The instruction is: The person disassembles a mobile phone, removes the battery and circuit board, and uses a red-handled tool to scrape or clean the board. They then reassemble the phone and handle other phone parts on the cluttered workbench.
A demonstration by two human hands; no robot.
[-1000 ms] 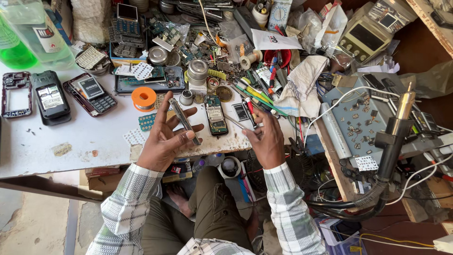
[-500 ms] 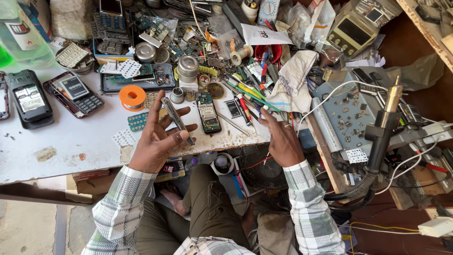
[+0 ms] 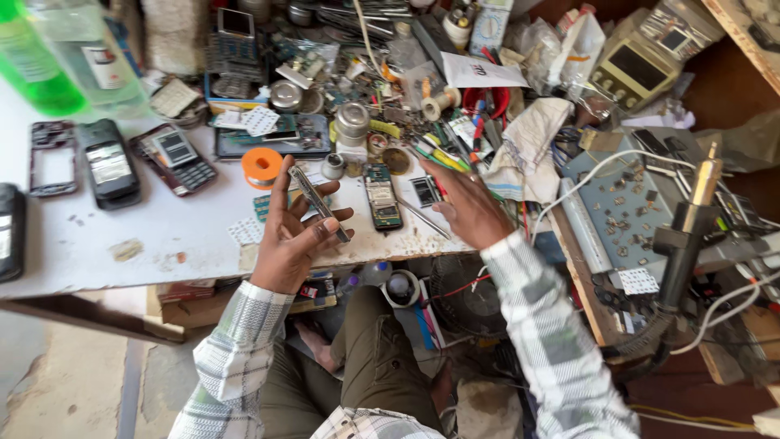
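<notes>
— What do you have close to you, at the near edge of the table?

— My left hand [image 3: 291, 236] is there, palm up. Its fingers are closed on a thin metal strip [image 3: 318, 203], which lies tilted across my fingertips. My right hand [image 3: 467, 207] is more to the right, above the table edge [image 3: 97, 280]. Its fingers are spread apart and it holds nothing.

— And between your hands?

— A small phone circuit board [image 3: 382, 197] lies flat on the white table, just beside my right hand. Near it, under my right fingers, lies a pair of tweezers [image 3: 424, 218].

— What is farther away?

— Behind my left hand there is an orange roll [image 3: 262, 165]. To the left of it lie an open keypad phone [image 3: 172, 158] and a black phone [image 3: 108, 163]. At the far left stands a green bottle [image 3: 36, 69]. Far on the right I see a beige meter [image 3: 638, 69], and nearer, a soldering tool in its stand [image 3: 691, 219].
</notes>
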